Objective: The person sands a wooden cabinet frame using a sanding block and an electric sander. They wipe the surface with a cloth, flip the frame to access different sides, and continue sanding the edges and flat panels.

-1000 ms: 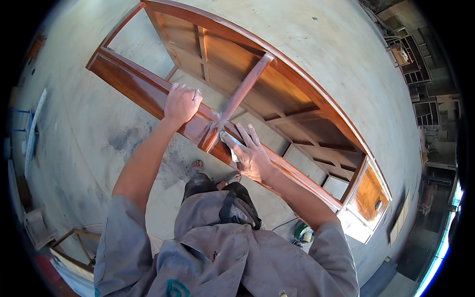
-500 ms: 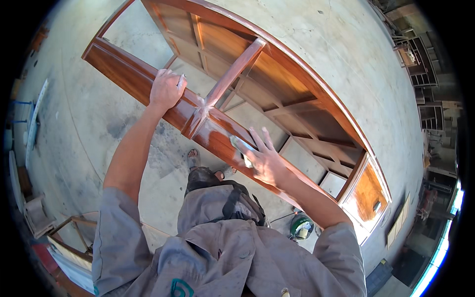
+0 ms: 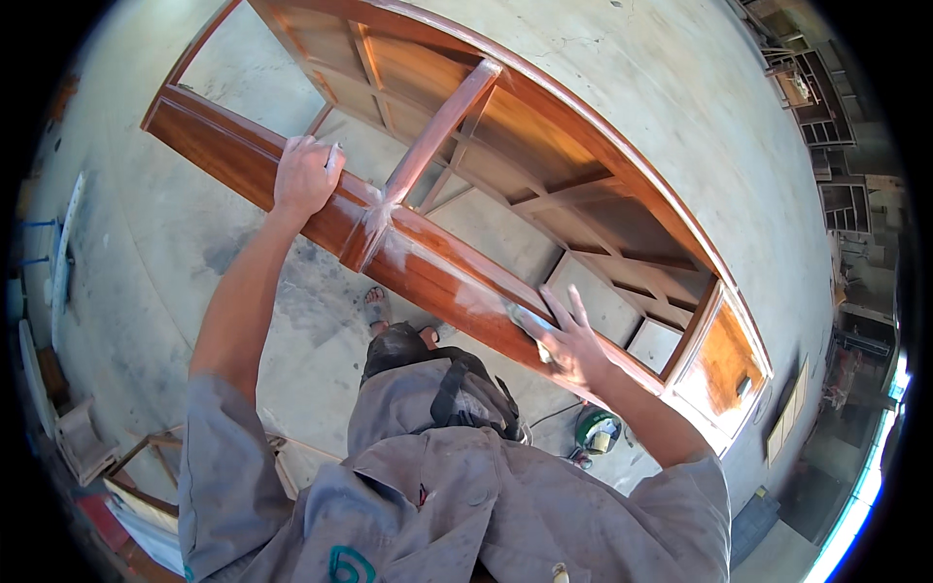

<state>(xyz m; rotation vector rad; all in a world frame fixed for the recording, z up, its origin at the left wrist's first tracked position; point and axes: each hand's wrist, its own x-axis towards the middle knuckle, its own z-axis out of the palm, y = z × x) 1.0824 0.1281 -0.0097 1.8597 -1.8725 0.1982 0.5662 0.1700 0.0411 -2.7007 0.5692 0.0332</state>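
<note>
A large reddish-brown wooden cabinet frame (image 3: pixel 428 282) lies across in front of me, its near rail dusted white around the joint with a crossbar (image 3: pixel 442 131). My left hand (image 3: pixel 309 177) is closed over the near rail, left of that joint, with its thumb on the inner edge. To the right of the joint, my right hand (image 3: pixel 571 348) presses a flat, pale sanding pad (image 3: pixel 530 325) onto the rail's top face. Two of its fingers stretch out past the inner edge, while the others and the thumb hold the pad. Whitish dust coats the wood just left of the pad.
Below the rail, a green round container (image 3: pixel 597 429) stands on the concrete floor (image 3: pixel 282 340) near my right forearm. A wooden frame (image 3: pixel 146 476) lies at the lower left. Dark shelving pieces (image 3: pixel 824 102) line the far right.
My right hand has slid right along the near rail with the pad, away from the crossbar joint. My left hand keeps its hold on the rail; the whole view has shifted slightly.
</note>
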